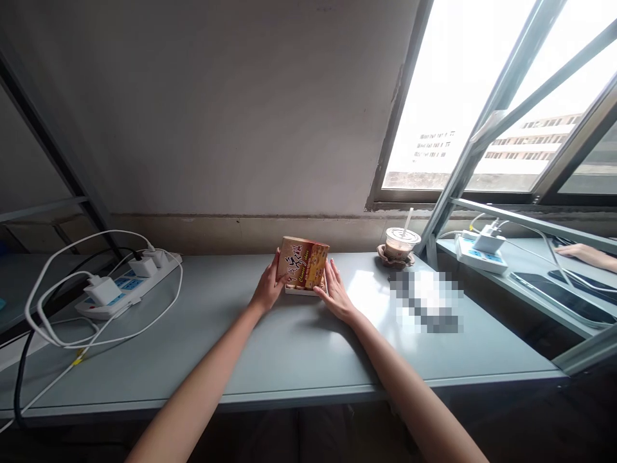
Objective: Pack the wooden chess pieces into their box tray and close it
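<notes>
Pixelated patch (429,302) over desk (289,366), box base (296,290) mostly hidden by lid (303,260), wearer's forearms (205,386) cut off below

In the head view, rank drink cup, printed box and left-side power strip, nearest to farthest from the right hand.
1. Printed box: against the right hand, on its left.
2. Drink cup: right, farther back.
3. Left-side power strip: far left.

Has plain grey wall (236,116) behind grey-blue desk (308,360), metal posts (523,58) at both sides; is brightly lit through window (434,77) at upper right.
</notes>
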A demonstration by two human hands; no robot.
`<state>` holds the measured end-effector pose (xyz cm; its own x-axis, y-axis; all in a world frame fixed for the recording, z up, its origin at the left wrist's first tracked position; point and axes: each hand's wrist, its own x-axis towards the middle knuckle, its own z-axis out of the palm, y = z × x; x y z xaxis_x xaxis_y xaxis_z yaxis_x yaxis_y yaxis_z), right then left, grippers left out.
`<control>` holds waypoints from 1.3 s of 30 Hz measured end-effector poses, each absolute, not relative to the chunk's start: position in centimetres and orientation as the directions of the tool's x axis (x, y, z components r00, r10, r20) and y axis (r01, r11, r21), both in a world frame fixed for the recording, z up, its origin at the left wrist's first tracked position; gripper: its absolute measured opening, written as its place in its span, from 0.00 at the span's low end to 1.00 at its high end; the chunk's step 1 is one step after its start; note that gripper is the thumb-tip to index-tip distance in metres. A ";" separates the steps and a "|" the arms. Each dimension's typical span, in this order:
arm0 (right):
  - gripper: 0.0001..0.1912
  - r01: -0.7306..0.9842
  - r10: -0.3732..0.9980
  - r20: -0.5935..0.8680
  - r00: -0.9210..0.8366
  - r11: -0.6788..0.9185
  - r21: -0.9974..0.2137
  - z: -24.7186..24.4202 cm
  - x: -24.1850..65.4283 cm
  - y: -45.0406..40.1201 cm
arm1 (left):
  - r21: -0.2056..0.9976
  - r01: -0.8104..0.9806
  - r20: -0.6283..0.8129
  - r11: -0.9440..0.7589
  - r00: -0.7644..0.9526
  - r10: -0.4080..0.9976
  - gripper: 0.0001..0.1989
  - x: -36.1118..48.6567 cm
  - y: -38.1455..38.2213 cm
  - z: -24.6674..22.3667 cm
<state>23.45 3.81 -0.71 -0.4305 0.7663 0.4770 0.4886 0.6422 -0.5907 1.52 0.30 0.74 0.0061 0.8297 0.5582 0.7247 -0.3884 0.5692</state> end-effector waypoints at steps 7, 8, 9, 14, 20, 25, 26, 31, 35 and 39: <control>0.37 0.340 0.892 0.435 -0.120 0.449 -0.827 -0.5 24.2 4.7 | 0.162 0.907 0.691 -0.388 0.177 0.701 0.22 1.0 -2.6 4.8; 0.36 0.289 0.930 0.360 -0.073 0.365 -0.885 -0.6 24.4 5.0 | 0.132 0.929 0.691 -0.346 0.164 0.704 0.22 0.4 -2.6 4.8; 0.35 0.231 0.957 0.286 -0.037 0.287 -0.930 -0.8 24.6 5.3 | 0.116 0.949 0.683 -0.294 0.139 0.717 0.23 -0.4 -2.5 4.6; 0.29 0.059 0.980 0.198 -0.012 0.198 -0.978 -1.1 25.3 5.6 | 0.145 0.982 0.468 -0.119 0.038 0.883 0.16 -4.2 -1.3 1.8; 0.22 0.080 0.967 0.243 -0.077 0.249 -0.965 -1.3 24.6 6.8 | 0.397 0.899 0.546 -0.186 -0.068 0.835 0.14 -4.2 1.4 0.2; 0.19 0.000 0.977 0.172 -0.128 0.174 -0.985 -0.7 25.7 10.2 | 0.695 0.639 0.480 -0.329 -0.073 0.874 0.17 -1.6 6.4 0.2; 0.18 -0.043 0.978 0.156 -0.136 0.151 -0.988 -0.5 26.3 10.8 | 0.744 0.581 0.451 -0.331 -0.070 0.890 0.18 -1.2 7.2 0.0; 0.21 -0.086 0.954 0.210 -0.214 0.196 -0.977 -0.4 27.4 11.6 | 0.773 0.601 0.360 -0.203 -0.151 0.921 0.19 -0.7 9.3 -2.6; 0.25 0.083 0.907 0.290 -0.305 0.329 -0.941 -1.0 25.9 10.8 | 0.658 0.736 0.331 -0.157 -0.096 0.939 0.18 -0.9 8.9 -4.0; 0.26 0.085 0.866 0.302 -0.399 0.363 -0.928 -1.1 25.0 10.0 | 0.657 0.735 0.284 -0.168 -0.035 0.958 0.20 -0.7 8.1 -3.5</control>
<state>24.95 10.00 -1.12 -0.3988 0.8659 0.3020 0.0853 0.3629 -0.9279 -0.65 8.07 -3.50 -0.0347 0.9583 0.2838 0.7347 -0.1680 0.6573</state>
